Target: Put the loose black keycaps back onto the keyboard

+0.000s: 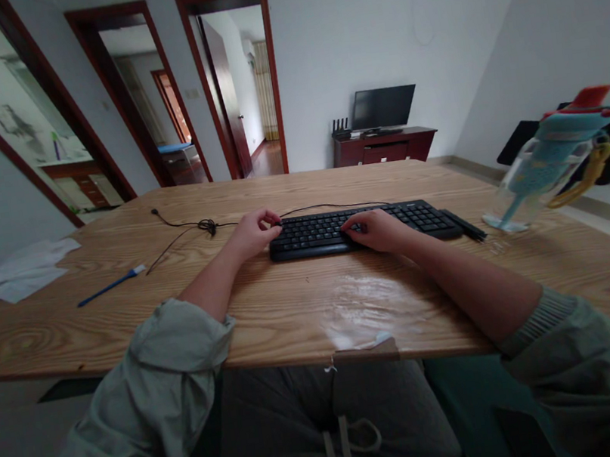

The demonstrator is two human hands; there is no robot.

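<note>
A black keyboard (333, 230) lies across the middle of a wooden table (270, 302). My left hand (250, 233) is at the keyboard's left end, its fingers curled round the upper left corner. Over the middle keys lies my right hand (375, 230), fingers loosely bent, their tips touching the keys, nothing held in it. Both forearms rest on the table, with the grey-green sleeves pushed up.
The keyboard's black cable (198, 225) trails left in a tangle. A blue pen-like stick (110, 286) and white cloth (25, 270) lie at the left. A slim black bar (465, 225) and a teal bottle (550, 160) stand at the right. Shiny tape (359, 312) covers the near edge.
</note>
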